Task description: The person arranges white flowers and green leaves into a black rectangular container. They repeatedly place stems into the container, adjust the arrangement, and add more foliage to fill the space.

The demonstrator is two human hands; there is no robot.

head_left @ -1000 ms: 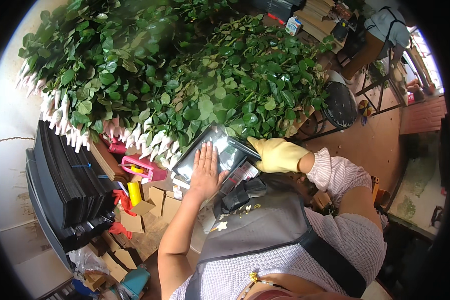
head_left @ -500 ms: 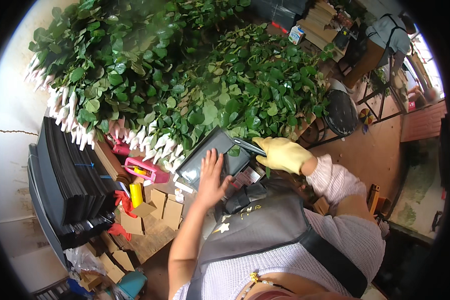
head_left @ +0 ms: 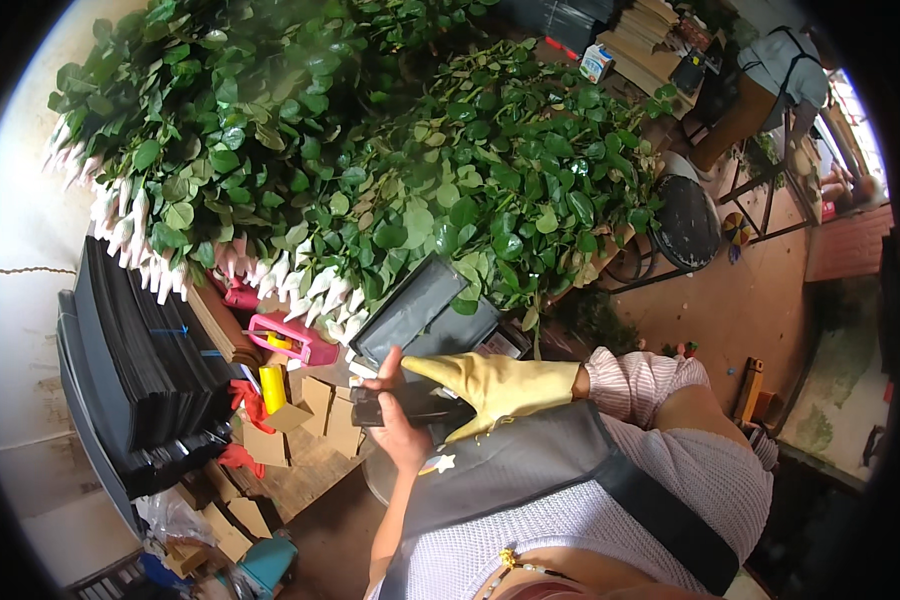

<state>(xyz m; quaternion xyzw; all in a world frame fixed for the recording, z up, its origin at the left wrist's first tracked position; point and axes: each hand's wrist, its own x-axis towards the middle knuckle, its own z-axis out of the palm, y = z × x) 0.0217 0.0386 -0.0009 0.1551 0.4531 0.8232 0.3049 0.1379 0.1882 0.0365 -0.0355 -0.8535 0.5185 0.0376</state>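
My left hand (head_left: 398, 415), bare, grips a black flat, phone-like thing (head_left: 375, 408) in front of my apron, its thumb lying across it. The yellow-gloved right hand (head_left: 505, 388) is right beside it, thumb and fingers spread apart around the thing's other end; whether the glove touches it I cannot tell. Just beyond both hands lies a dark grey shallow tray or folder (head_left: 425, 310). Behind that, a large heap of leafy green stems (head_left: 450, 190) spreads over the table, with pale wrapped ends (head_left: 320, 290) along its near left side.
Stacked black sheets (head_left: 145, 350) stand at the left near a pink tool or holder (head_left: 295, 340), a yellow roll (head_left: 272, 388) and cardboard pieces (head_left: 315, 405). A round black stool (head_left: 688, 225) is at the right. Another person (head_left: 775, 90) bends over at the far right.
My gloved right hand has come left and nearer with the dark flat thing. My left hand has left the grey tray, drawn back and closed on that thing.
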